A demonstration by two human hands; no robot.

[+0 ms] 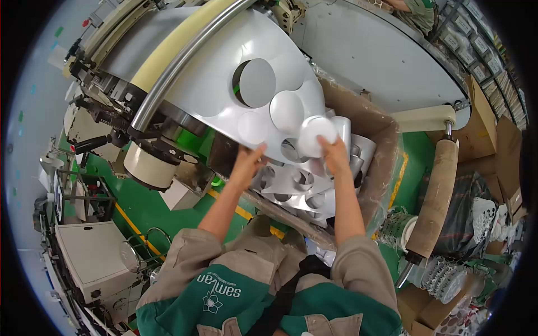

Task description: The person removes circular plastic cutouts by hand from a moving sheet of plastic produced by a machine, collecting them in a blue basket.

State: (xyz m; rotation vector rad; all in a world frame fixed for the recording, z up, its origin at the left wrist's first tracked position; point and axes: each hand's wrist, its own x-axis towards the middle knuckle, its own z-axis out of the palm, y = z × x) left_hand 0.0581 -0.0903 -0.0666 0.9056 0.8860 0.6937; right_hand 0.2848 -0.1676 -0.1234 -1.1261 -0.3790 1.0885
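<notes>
A wide silvery sheet [207, 84] with round cut-outs comes off the machine's rollers and hangs over a cardboard box [378, 190]. My left hand [249, 162] is at the sheet's lower edge, thumb on top and fingers partly hidden beneath, gripping it. In my right hand [334, 154] is a white round disc [318, 136], held by its lower right edge above the sheet. Another disc [287, 111] lies in the sheet just left of it. Inside the box, below both hands, are crumpled, perforated sheet scraps [302, 182].
The machine's steel roller [185, 61] crosses the upper left. A brown-wrapped roller [437, 196] stands at the right. A white cabinet [95, 257] is at lower left. Rolls of perforated scrap [443, 280] lie at lower right. Part of another person [417, 11] shows at top right.
</notes>
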